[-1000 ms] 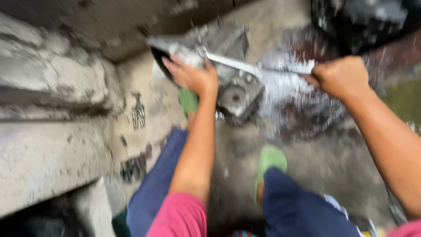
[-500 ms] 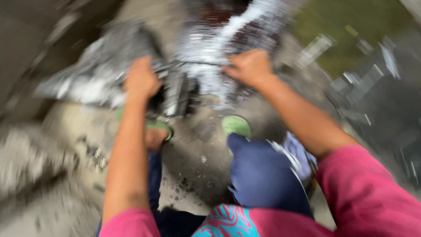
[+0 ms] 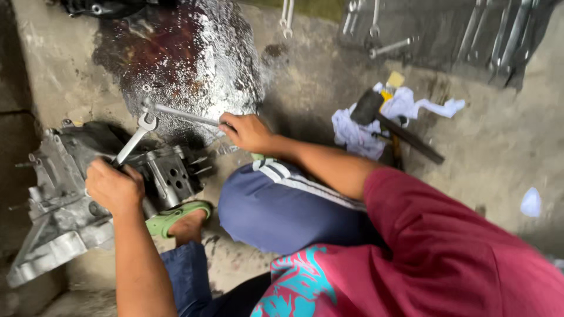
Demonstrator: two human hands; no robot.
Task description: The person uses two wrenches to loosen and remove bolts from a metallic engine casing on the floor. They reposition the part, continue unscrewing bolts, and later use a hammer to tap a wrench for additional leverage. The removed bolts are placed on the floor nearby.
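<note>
The grey engine casing [image 3: 64, 199] is now seen lying on oily concrete, where it was blurred mid-swing a moment ago. One spanner [image 3: 134, 141] is clenched by the left hand [image 3: 114, 188], another spanner [image 3: 182, 114] by the right hand [image 3: 249, 132], so bolt work is likely underway.

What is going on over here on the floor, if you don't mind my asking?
A person crouches on a concrete floor over a grey metal engine casing. The left hand holds one wrench and the right hand another wrench; the two meet above the casing. An oily wet patch lies beyond, with a hammer on white rags to the right.
</note>
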